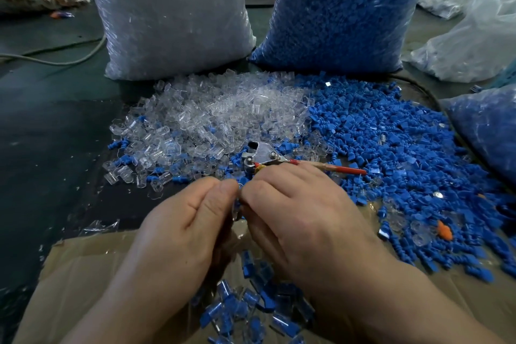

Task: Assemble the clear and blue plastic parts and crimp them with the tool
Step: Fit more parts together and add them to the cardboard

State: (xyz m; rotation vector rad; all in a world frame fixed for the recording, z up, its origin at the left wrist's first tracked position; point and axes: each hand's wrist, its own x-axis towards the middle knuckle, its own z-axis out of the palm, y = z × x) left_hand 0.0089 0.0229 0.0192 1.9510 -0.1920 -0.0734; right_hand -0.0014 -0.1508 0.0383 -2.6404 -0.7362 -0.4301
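The left hand [181,226] and right hand [301,218] meet fingertip to fingertip, both curled and pinching a small clear plastic part [236,211] that shows in the gap between them; whether a blue piece is already seated in it I cannot tell, since the fingers cover it. By my reading this is the fitting step of one unit, with its crimp not yet made.

At 12 o'clock, just beyond the right knuckles, the metal crimping tool with red-sleeved handles [262,156] lies on the parts, gripped by neither hand; one handle runs out toward 2 o'clock.

At 6 o'clock, between the wrists, a cluster of joined clear-and-blue pieces [251,301] rests on a brown cardboard sheet [83,274]; that looks like the finished output, and it is small.

At 11 o'clock a heap of loose clear plastic shells [212,120] spreads over the dark desk [55,120]; from 1 to 3 o'clock lies a heap of loose blue plastic plugs [391,148]; behind them stand a full bag of clear parts [167,14] and a full bag of blue parts [340,8]; most of the work seems left.
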